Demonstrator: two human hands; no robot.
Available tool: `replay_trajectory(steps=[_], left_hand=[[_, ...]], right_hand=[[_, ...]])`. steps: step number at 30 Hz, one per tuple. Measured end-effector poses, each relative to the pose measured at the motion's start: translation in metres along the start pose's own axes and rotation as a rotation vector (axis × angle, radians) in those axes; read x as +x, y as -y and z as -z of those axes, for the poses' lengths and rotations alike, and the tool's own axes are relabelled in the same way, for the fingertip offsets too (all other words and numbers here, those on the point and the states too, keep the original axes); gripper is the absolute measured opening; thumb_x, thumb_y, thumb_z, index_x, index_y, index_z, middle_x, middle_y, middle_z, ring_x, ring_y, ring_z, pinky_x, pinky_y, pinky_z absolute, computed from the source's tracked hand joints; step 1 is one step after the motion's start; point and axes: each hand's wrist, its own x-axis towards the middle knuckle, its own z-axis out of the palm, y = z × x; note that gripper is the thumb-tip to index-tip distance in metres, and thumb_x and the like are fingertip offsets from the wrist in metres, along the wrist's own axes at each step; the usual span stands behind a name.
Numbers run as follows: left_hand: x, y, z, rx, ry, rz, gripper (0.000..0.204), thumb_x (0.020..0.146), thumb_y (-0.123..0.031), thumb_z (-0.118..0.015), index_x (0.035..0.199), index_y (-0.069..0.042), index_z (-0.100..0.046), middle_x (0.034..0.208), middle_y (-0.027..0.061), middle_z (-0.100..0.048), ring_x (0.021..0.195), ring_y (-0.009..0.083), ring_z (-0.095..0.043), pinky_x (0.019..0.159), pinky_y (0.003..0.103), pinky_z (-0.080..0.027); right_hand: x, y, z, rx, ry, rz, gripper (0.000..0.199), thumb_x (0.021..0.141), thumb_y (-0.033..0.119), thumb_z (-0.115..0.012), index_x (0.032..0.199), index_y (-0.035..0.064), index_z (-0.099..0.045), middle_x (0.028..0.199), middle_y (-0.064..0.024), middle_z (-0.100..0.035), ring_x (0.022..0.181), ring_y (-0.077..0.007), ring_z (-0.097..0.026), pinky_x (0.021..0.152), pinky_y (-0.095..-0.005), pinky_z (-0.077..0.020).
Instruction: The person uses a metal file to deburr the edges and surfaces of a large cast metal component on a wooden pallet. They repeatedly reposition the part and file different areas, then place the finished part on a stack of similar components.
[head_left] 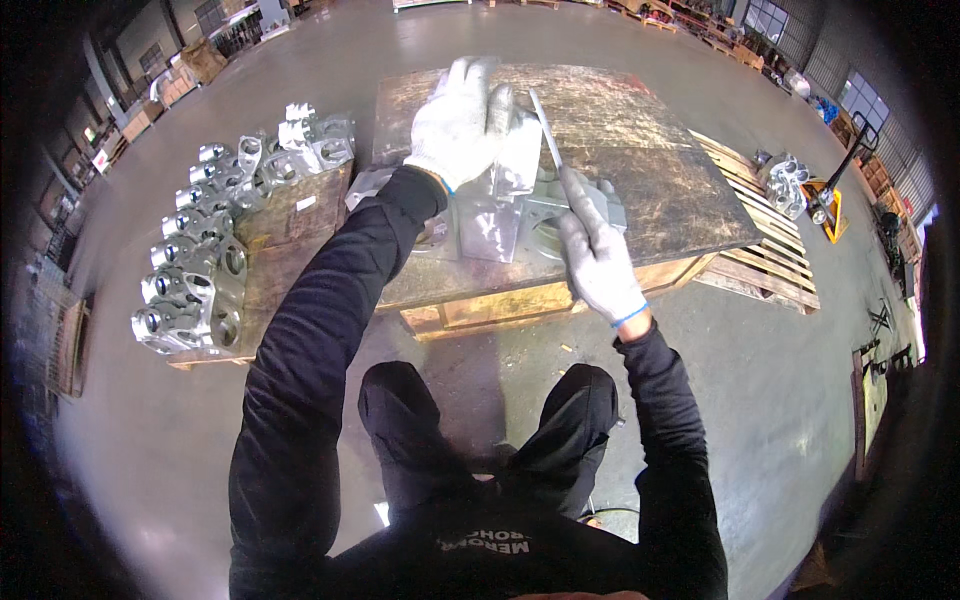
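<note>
On the wooden table stands a silver metal casting (490, 232), its upright arm (517, 160) rising in the middle. My left hand (458, 125), in a white glove, grips the top of that upright arm, partly hiding it. My right hand (600, 258), also gloved, is closed around the lower end of a long thin file (545, 128). The file's grey blade slants up and to the left, just right of the casting's upright arm. Whether the blade touches the metal I cannot tell.
Several similar silver castings (205, 265) stand in rows on a wooden surface (285, 225) to the left. The worn table top (650, 190) extends to the right. Beyond it lie a slatted pallet (765, 240), more metal parts (787, 185) and a yellow pallet jack (832, 205).
</note>
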Motion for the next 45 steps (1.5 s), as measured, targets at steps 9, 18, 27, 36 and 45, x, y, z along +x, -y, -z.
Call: replay_trajectory(steps=[9,18,27,36,45], left_hand=[[0.002,0.002,0.002,0.208,0.098,-0.118,0.050,0.092,-0.034,-0.064,0.135,-0.007,-0.061,0.133,0.0158,-0.064,0.127,0.0363,-0.060,0.111,0.050,-0.045],[0.002,-0.007,0.011,0.273,0.216,-0.120,0.047,0.092,-0.039,-0.064,0.127,-0.007,-0.066,0.129,0.0121,-0.065,0.125,0.0328,-0.059,0.111,0.047,-0.043],[0.013,-0.026,0.008,0.495,0.215,-0.372,0.040,0.096,-0.035,-0.056,0.117,-0.005,-0.072,0.119,0.0129,-0.070,0.125,0.0301,-0.060,0.122,0.049,-0.034],[0.013,-0.061,-0.026,0.504,0.314,-0.277,0.041,0.105,-0.038,-0.046,0.102,-0.006,-0.071,0.106,0.0156,-0.071,0.107,0.0322,-0.067,0.101,0.048,-0.050],[0.031,-0.088,-0.041,0.339,0.575,-0.182,0.054,0.107,-0.048,-0.039,0.121,-0.007,-0.071,0.117,0.0190,-0.073,0.114,0.0351,-0.068,0.099,0.047,-0.052]], right_hand=[[-0.020,0.065,-0.046,0.338,-0.110,-0.419,0.056,0.108,0.013,-0.050,0.162,0.0087,-0.037,0.131,-0.0302,-0.066,0.117,-0.0335,-0.069,0.097,-0.0395,-0.0535],[-0.026,0.072,-0.084,0.151,-0.306,-0.380,0.057,0.109,0.019,-0.046,0.164,0.0100,-0.033,0.116,-0.0352,-0.070,0.087,-0.0317,-0.077,0.076,-0.0371,-0.0569],[-0.021,0.103,-0.098,0.541,-0.383,-0.634,0.057,0.110,0.015,-0.043,0.163,0.0018,-0.030,0.158,-0.0307,-0.045,0.131,-0.0375,-0.063,0.099,-0.0345,-0.0515],[-0.020,0.098,-0.105,0.760,-0.350,-0.820,0.058,0.110,0.021,-0.043,0.161,-0.0020,-0.029,0.116,-0.0220,-0.065,0.086,-0.0306,-0.067,0.085,-0.0425,-0.0559],[-0.021,0.079,-0.119,1.365,-0.449,-0.950,0.053,0.110,0.027,-0.044,0.159,0.0119,-0.034,0.080,-0.0062,-0.055,0.057,-0.0157,-0.052,0.050,-0.0304,-0.0443]])
